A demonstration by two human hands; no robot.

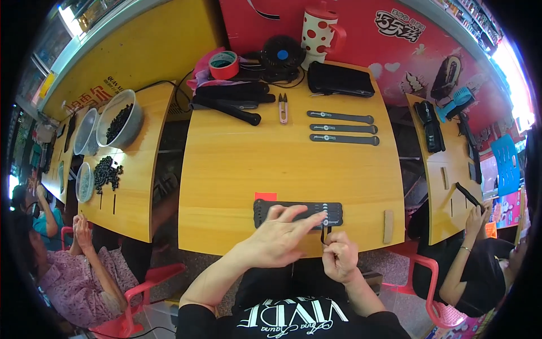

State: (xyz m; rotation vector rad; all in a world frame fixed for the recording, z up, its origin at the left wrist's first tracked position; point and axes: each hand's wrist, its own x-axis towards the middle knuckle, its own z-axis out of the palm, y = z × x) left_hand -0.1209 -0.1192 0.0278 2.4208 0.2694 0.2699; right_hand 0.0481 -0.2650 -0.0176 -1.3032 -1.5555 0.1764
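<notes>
A black shirt with white letters is seen at the very bottom, closest of all. Just above it, the right hand [339, 257] is closed into a pinch on a thin black strap end [323, 233] that hangs down over the near edge of the yellow table [237, 169]. The strap end is held tight between finger and thumb, most likely so it can be kept from slipping.

The left hand [279, 237] is laid flat, fingers spread and open, on a row of black straps [299, 212] lying side by side at the near edge of the table. Nothing is gripped by it; the straps are only pressed down, it seems, so they stay in place while the one end is worked. A small red tag [265, 196] is stuck just beside the row.

Farther back, three more black straps [342, 127] are laid out flat and apart from one another, as if kept ready. Small snips [283, 107] are set near them. A roll of red tape [223, 64], a little black fan [282, 53] and a spotted mug [319, 31] are kept at the far edge, out of the way. On a table to the left, bowls [117, 121] of small dark bits are seen, and other people are seated at both sides.
</notes>
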